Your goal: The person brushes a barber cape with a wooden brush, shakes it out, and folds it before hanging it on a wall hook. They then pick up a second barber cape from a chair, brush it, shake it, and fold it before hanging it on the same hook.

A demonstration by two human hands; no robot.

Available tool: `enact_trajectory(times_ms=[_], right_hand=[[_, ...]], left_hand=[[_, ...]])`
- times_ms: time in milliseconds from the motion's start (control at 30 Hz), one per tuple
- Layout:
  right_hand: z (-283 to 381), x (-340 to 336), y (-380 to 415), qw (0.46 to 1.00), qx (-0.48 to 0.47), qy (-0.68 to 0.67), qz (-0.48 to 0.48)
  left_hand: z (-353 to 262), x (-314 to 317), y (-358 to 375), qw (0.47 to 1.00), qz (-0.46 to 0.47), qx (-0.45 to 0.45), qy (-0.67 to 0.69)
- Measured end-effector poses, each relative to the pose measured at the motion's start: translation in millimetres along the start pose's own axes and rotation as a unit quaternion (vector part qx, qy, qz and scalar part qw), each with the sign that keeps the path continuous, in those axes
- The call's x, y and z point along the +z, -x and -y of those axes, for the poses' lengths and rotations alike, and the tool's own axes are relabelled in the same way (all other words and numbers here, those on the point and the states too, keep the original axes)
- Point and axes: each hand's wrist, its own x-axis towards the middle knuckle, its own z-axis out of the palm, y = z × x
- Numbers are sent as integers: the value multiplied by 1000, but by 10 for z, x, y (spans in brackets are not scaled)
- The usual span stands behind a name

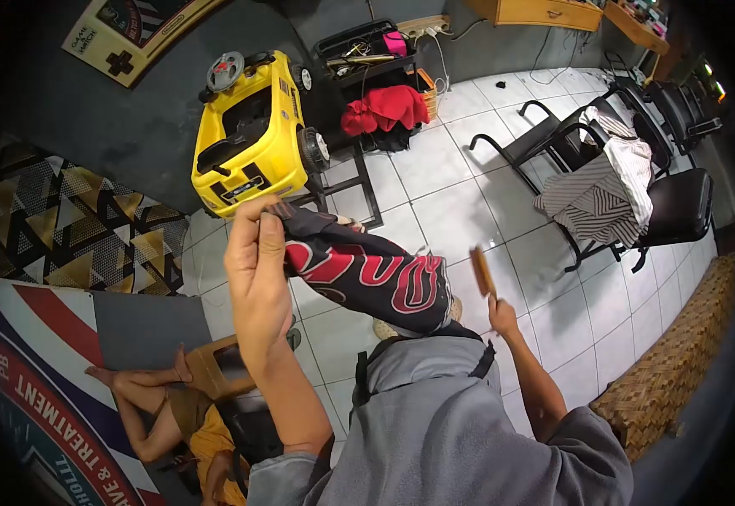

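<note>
My left hand [258,261] is raised, its thumb and fingers pinched on one end of a black cloth [351,274]. Large red and white lettering covers the cloth, which stretches out to the right in front of my waist. What it is exactly, I cannot make out. Lower and to the right, my right hand [502,317] grips a brown wooden-backed brush [482,271] by its lower end. The brush points upward and is apart from the cloth. Its bristles are hard to see.
A yellow ride-on toy car [254,139] rests on a dark frame. Beyond it stands a black trolley [363,55] near a red cloth [384,110]. Striped fabric [603,194] drapes a black barber chair [679,207] at right. Another person [157,413] sits or reclines at lower left.
</note>
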Motion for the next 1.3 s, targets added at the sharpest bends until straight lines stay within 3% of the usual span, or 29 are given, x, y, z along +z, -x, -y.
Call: enact_trajectory(times_ms=[33,100,167,267,333,400,467,567,600,667,767,800,900,967,1000,1067,1133,1200,1267,1300], right_hand=[[508,-394,74,993,37,-114,5],[917,-527,-48,979,-59,-179,-81],[1419,-745,-142,951,-120,-272,-82],[2105,-984,-231,859,-215,-464,22],[2473,-1119,-259,848,-316,-422,49],[2755,-1204,-153,875,-363,-311,77],[2870,-1039,-110,847,-423,-301,114],[2779,-599,-168,853,-383,-277,219],[2676,-358,-220,852,-415,-259,187],[2592,-233,-188,901,-322,-186,224],[2469,-242,-176,891,-365,-174,206],[2458,-294,-170,886,-354,-220,204],[2533,-715,-164,899,-336,-232,155],[2711,-1043,-47,880,-302,-339,138],[2759,-1156,-49,879,-309,-344,113],[2932,-1454,37,863,-276,-401,132],[3096,-1730,122,872,-266,-387,139],[3162,-1847,185,881,-254,-370,149],[3194,-1906,202,888,-295,-312,163],[3183,-1926,215,879,-310,-318,172]], left_hand=[[-2,38,7,999,18,-15,-26],[43,103,10,995,16,-22,-94],[45,191,22,984,23,-33,-174],[35,320,7,985,43,7,-167],[15,285,-2,985,53,32,-159],[-95,216,2,978,130,10,-161],[-192,109,29,974,141,9,-174],[-369,-95,71,965,220,20,-141],[-453,-153,81,964,217,51,-145],[-581,-377,94,966,174,87,-173],[-555,-658,44,953,35,102,-282],[-543,-777,40,959,3,56,-277],[-169,-1333,-91,939,7,131,-319],[205,-1580,-156,888,-95,55,-448],[407,-1660,-191,830,-133,51,-539],[671,-1623,-175,833,-115,0,-541],[938,-1337,-134,936,-65,-55,-342],[1002,-704,-19,922,21,97,-375],[821,-79,163,935,126,30,-331],[895,97,245,922,163,73,-345]])
